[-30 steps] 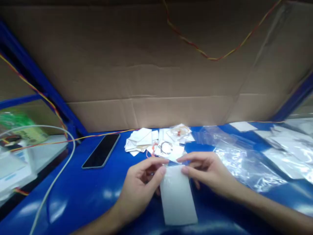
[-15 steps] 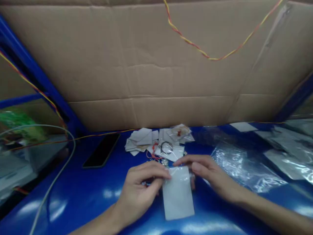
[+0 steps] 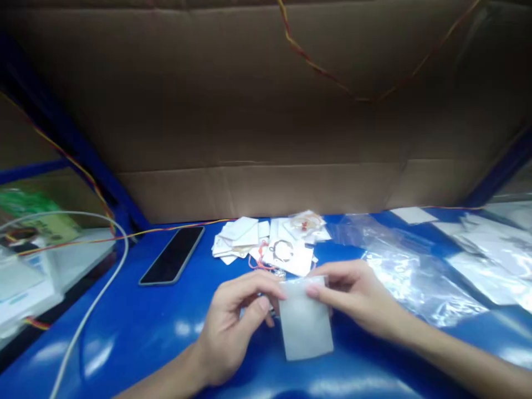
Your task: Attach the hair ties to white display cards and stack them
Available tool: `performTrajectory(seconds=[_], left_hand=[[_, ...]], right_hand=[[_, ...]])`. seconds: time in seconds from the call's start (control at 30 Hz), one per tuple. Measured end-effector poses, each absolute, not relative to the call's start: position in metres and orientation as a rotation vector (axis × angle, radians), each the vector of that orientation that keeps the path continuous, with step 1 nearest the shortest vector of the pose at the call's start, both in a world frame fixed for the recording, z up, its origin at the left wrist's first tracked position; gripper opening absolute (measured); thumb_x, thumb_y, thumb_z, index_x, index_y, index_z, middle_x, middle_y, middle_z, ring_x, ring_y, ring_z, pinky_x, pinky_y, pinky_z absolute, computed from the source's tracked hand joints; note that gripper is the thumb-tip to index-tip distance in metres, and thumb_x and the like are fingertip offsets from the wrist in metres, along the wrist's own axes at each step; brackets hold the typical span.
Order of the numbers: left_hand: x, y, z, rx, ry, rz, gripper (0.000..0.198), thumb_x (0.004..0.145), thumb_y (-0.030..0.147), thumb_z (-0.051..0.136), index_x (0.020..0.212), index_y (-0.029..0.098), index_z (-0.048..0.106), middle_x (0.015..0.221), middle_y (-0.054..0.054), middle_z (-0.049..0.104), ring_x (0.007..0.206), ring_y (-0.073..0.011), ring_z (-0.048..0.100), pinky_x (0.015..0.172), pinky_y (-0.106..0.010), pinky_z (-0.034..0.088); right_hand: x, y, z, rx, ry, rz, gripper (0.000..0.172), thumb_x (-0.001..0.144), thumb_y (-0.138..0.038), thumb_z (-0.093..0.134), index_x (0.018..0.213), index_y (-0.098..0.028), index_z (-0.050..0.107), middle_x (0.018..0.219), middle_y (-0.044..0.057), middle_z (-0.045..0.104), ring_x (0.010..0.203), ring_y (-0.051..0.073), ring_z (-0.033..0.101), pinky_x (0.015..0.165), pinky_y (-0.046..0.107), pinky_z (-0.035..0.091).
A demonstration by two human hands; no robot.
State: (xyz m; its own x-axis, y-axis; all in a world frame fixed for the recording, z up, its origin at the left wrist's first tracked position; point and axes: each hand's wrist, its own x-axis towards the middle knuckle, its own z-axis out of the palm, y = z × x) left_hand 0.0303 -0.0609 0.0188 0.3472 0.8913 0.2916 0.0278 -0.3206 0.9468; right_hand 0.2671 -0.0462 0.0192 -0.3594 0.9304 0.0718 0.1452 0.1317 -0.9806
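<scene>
A white rectangular card (image 3: 306, 327), which looks to be in a clear sleeve, hangs above the blue table between my hands. My right hand (image 3: 353, 291) pinches its top right edge, thumb in front and fingers behind. At the card's top left corner is my left hand (image 3: 241, 318), its index fingertip touching the corner and its thumb held apart; its other fingers curl partly out of sight. Just beyond the hands lie a white card with a dark ring-shaped item (image 3: 283, 251), a red cord (image 3: 260, 257) and a pile of white cards (image 3: 241, 233).
A phone (image 3: 172, 257) lies at the left on the blue table (image 3: 166, 327). Clear plastic bags (image 3: 415, 282) and white packets (image 3: 490, 277) spread across the right. A pale cable (image 3: 93, 305) curves along the left, and cardboard (image 3: 266, 111) stands behind.
My right thumb has come down onto the front of the card, and the card has risen slightly. My left thumb has moved off the card. The table looks brighter and the cardboard darker.
</scene>
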Motion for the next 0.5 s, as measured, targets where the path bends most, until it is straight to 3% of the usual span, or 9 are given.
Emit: performTrajectory(seconds=[0.07,0.17,0.23,0.33,0.43,0.5], left_hand=[[0.032,-0.062,0.018,1.535,0.854,1.113,0.018,0.094,0.036,0.067,0.102,0.020,0.064,0.093,-0.007,0.074,0.067,-0.0164,0.068,0.060,-0.025,0.056],[0.038,-0.063,0.017,1.425,0.886,1.046,0.039,0.086,0.037,0.079,0.113,0.024,0.055,0.090,-0.004,0.075,0.066,-0.0161,0.067,0.058,-0.023,0.053],[0.041,-0.062,0.018,1.424,0.929,0.954,0.033,0.085,0.038,0.080,0.109,0.021,0.064,0.082,-0.004,0.074,0.062,-0.0157,0.066,0.055,-0.023,0.052],[0.044,-0.059,0.018,1.437,1.002,0.882,0.026,0.086,0.041,0.077,0.087,0.015,0.077,0.072,-0.005,0.072,0.056,-0.0145,0.062,0.050,-0.022,0.049],[0.044,-0.058,0.018,1.440,1.037,0.903,0.028,0.083,0.041,0.079,0.082,0.014,0.081,0.068,-0.005,0.072,0.056,-0.0147,0.060,0.049,-0.021,0.049],[0.044,-0.059,0.019,1.426,1.034,0.918,0.027,0.080,0.041,0.082,0.081,0.014,0.081,0.067,-0.004,0.071,0.055,-0.0151,0.060,0.049,-0.022,0.050]], right_hand=[[0.267,-0.048,0.021,-1.043,-1.688,1.272,0.026,0.088,-0.045,0.078,0.092,-0.020,0.085,0.082,0.004,0.079,0.069,0.018,0.066,0.058,0.025,0.050],[0.266,-0.051,0.021,-1.029,-1.746,1.237,0.026,0.089,-0.044,0.077,0.092,-0.020,0.085,0.081,0.003,0.079,0.069,0.018,0.066,0.061,0.025,0.050],[0.266,-0.052,0.021,-1.026,-1.772,1.247,0.026,0.091,-0.044,0.075,0.095,-0.020,0.085,0.082,0.003,0.079,0.069,0.018,0.065,0.059,0.025,0.049],[0.265,-0.052,0.020,-1.035,-1.761,1.273,0.029,0.093,-0.047,0.071,0.099,-0.021,0.083,0.087,0.004,0.079,0.072,0.018,0.067,0.060,0.025,0.051],[0.264,-0.051,0.019,-1.008,-1.709,1.340,0.029,0.088,-0.045,0.078,0.104,-0.021,0.081,0.094,0.005,0.078,0.080,0.020,0.069,0.067,0.026,0.054],[0.262,-0.052,0.018,-0.988,-1.668,1.396,0.028,0.081,-0.041,0.085,0.097,-0.019,0.080,0.088,0.004,0.077,0.076,0.018,0.067,0.065,0.025,0.053]])
